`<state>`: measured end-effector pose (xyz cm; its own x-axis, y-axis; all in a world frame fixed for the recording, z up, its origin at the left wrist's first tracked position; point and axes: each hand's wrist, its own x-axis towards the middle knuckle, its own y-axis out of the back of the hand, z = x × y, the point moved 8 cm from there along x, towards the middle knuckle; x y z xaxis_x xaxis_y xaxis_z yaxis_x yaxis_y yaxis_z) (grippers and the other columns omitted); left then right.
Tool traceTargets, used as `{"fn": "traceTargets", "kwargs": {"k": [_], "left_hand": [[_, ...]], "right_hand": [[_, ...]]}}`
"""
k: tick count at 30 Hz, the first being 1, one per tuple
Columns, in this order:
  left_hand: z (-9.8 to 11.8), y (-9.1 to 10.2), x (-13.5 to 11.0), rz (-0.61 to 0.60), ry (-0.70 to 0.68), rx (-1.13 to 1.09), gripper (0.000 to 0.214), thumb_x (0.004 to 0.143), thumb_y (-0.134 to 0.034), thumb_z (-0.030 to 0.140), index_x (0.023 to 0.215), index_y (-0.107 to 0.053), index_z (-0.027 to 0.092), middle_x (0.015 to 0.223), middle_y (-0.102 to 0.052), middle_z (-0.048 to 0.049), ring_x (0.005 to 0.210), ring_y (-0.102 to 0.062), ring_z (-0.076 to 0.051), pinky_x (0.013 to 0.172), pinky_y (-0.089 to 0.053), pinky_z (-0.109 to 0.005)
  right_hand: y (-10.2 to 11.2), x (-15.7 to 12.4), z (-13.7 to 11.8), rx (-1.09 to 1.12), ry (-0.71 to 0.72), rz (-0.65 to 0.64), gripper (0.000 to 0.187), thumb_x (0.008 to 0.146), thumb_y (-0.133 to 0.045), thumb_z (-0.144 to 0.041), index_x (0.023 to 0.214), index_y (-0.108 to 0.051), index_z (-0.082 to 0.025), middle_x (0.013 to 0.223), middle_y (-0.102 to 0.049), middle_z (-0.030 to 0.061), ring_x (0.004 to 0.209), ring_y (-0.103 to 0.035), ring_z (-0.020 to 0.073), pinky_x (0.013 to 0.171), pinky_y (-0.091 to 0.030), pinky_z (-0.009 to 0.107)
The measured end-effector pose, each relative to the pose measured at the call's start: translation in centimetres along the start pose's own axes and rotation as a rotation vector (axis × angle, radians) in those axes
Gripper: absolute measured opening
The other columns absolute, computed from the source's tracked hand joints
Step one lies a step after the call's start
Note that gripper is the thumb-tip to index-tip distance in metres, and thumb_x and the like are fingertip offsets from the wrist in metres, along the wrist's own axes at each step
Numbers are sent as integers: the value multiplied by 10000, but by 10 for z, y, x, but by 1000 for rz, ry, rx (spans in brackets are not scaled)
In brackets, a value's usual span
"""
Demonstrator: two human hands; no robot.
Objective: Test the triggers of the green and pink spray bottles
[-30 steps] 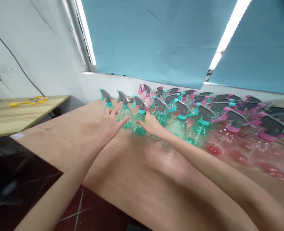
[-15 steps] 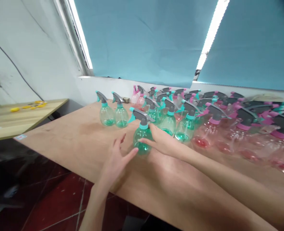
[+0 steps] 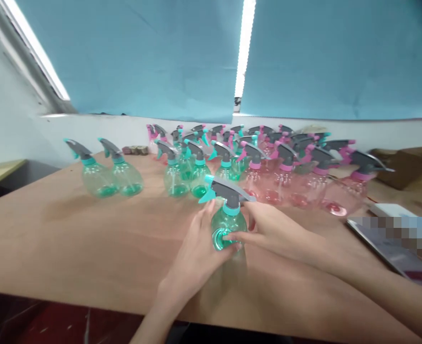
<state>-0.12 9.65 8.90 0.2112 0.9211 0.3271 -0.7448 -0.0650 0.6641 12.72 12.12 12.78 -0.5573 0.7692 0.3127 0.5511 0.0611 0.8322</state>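
Note:
Between my two hands is a green spray bottle [image 3: 229,220] with a grey and teal trigger head, its nozzle pointing left. My left hand [image 3: 200,243] wraps its left side, thumb across the lower front. From the right, my right hand [image 3: 268,224] grips the same bottle, with the thumb on its front. Green liquid shows low inside. Behind it stand more green spray bottles [image 3: 177,179] and several pink spray bottles [image 3: 284,179] in rows. Two further green spray bottles [image 3: 127,177] stand apart on the left.
The wooden table [image 3: 89,243] extends to a front edge above a dark red floor. On the right lie a flat tablet-like device [image 3: 386,251] and a white box [image 3: 393,210]. A brown box [image 3: 404,169] sits behind them. Blue sheeting [image 3: 153,62] covers the wall behind.
My left hand has closed onto the green bottle, which my right hand was holding alone. The view has turned right, bringing the tablet-like device and the boxes into sight.

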Motion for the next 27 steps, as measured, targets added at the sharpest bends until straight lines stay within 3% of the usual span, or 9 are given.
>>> {"fn": "traceTargets", "kwargs": {"k": [5, 8, 11, 15, 19, 23, 27], "left_hand": [[30, -19, 29, -182, -150, -44, 807, 720, -782, 344, 1402, -351, 325, 1408, -454, -96, 1327, -387, -370, 1025, -387, -574], [28, -42, 41, -257, -174, -120, 838, 698, -806, 368, 1401, -356, 280, 1401, -459, -125, 1306, -415, -379, 1012, -397, -579], [18, -63, 52, -249, -164, -214, 922, 670, -837, 391, 1417, -314, 250, 1419, -438, -147, 1305, -423, -364, 1035, -387, -547], [18, -84, 61, -248, -208, -294, 931, 653, -849, 379, 1416, -330, 257, 1418, -448, -129, 1305, -423, -365, 1056, -360, -549], [25, -96, 67, -263, -282, -304, 917, 630, -859, 404, 1394, -377, 246, 1430, -434, -123, 1324, -386, -383, 1078, -325, -564], [24, -101, 69, -288, -307, -350, 989, 644, -844, 453, 1440, -288, 268, 1437, -416, -123, 1337, -358, -391, 1080, -312, -579], [25, -98, 70, -349, -359, -354, 967, 640, -846, 479, 1412, -304, 263, 1454, -395, -119, 1343, -354, -382, 1077, -328, -555]], "right_hand": [[17, -15, 26, -3, -59, 30, 290, 775, -688, -447, 967, -581, -258, 771, -655, 17, 647, -608, 201, 514, -417, 311], [26, -21, 35, 12, -78, 32, 271, 743, -721, -433, 928, -598, -278, 839, -673, 26, 690, -618, 217, 550, -439, 333], [39, -22, 44, 7, -107, 59, 296, 726, -716, -507, 875, -616, -272, 878, -668, 33, 765, -621, 244, 613, -467, 369], [46, -15, 52, 297, -43, 31, 448, 721, -732, -479, 1105, -581, -303, 1053, -651, 3, 952, -624, 226, 758, -524, 356], [49, -7, 66, 452, -47, 107, 449, 738, -731, -354, 1148, -566, -280, 1008, -660, 0, 899, -641, 198, 722, -547, 318], [47, 0, 70, 495, -18, 210, 311, 754, -698, -262, 1053, -613, -252, 1018, -678, 5, 932, -645, 199, 806, -538, 348], [39, 3, 70, 641, -28, 215, 324, 753, -589, -161, 1065, -607, -249, 917, -665, -12, 813, -662, 167, 696, -552, 307]]}}
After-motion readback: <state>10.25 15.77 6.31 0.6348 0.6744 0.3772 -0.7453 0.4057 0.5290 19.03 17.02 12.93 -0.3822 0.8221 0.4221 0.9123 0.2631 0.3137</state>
